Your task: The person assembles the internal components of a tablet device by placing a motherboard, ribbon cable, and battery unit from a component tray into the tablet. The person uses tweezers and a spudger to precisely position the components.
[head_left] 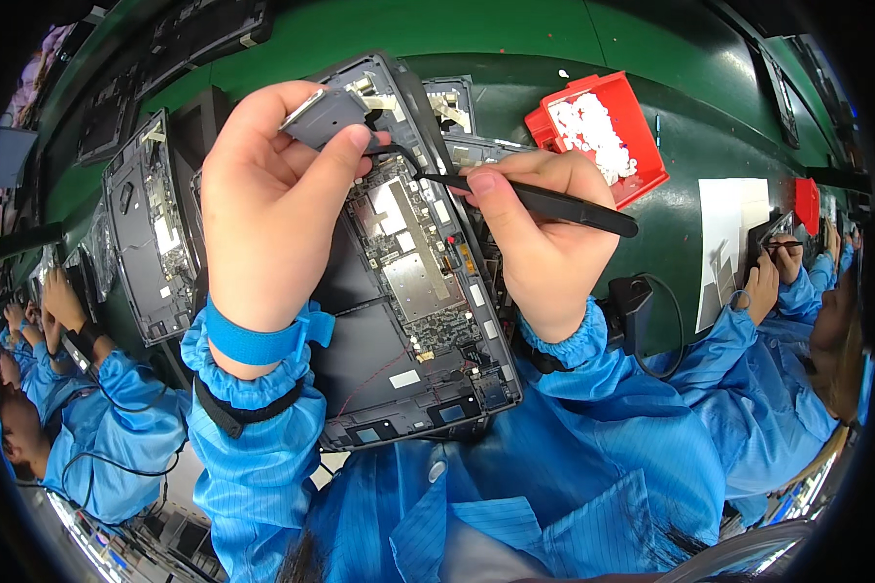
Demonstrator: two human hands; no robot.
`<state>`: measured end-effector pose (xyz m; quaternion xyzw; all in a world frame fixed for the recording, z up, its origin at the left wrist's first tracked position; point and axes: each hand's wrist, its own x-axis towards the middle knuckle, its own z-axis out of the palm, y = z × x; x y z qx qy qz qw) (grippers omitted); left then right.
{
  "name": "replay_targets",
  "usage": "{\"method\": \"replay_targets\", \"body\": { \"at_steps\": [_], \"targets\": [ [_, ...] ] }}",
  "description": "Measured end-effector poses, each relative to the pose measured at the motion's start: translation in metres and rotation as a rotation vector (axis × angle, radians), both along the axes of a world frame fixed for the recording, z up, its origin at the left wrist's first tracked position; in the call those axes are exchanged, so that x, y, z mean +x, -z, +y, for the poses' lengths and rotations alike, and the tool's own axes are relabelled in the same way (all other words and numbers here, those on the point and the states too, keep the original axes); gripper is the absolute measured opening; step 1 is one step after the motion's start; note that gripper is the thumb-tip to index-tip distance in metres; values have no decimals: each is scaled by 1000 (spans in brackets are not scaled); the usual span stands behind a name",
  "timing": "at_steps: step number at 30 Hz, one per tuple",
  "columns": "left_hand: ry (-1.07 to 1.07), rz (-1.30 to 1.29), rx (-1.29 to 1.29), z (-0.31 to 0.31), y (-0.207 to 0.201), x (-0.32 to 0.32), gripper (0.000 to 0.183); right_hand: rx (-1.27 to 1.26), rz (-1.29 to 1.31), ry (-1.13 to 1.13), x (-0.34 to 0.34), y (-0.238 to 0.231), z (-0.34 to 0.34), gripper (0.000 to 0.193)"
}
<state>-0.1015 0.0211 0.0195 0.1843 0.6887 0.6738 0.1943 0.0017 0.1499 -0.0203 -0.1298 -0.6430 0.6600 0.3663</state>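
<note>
An opened tablet-like device with bare circuit boards lies slantwise in front of me. My left hand is closed, pinching a small grey flat module between thumb and fingers above the device's far end. From beside the thumb a thin black cable curves down to the circuit board. A pair of black tweezers is gripped in my right hand, with the tips close to the bend of that cable. Whether the tips touch it, I cannot tell.
A red bin of small white pieces stands at the far right on the green bench. Another opened device lies at left. White paper and a black cabled object lie at right. Co-workers sit on both sides.
</note>
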Motion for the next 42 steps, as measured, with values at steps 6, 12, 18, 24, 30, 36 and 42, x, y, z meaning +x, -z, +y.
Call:
{"method": "replay_targets", "body": {
  "at_steps": [6, 12, 18, 24, 30, 36, 42],
  "targets": [
    [-6, 45, -12, 4, -1, 0, 21, 30, 2, 24, -1, 0, 0, 15],
    [-21, 29, 4, 4, -1, -5, 21, 39, -32, 25, -7, -1, -1, 15],
    [-16, 35, 22, 3, 2, -3, 22, 62, -20, 37, -5, 1, -2, 16],
    [-30, 47, 24, 2, 1, -1, 23, 70, -19, 37, -4, 4, -4, 15],
    [-64, 140, -114, 6, 1, 0, 23, 310, 81, 70, -6, 7, -1, 16],
    [-118, 182, -192, 7, 6, -1, 24, 412, 141, 27, -10, 11, 0, 19],
    [-110, 272, -272, 7, 13, -5, 44, 500, 195, 2, -13, 10, 2, 19]
  ]
}}
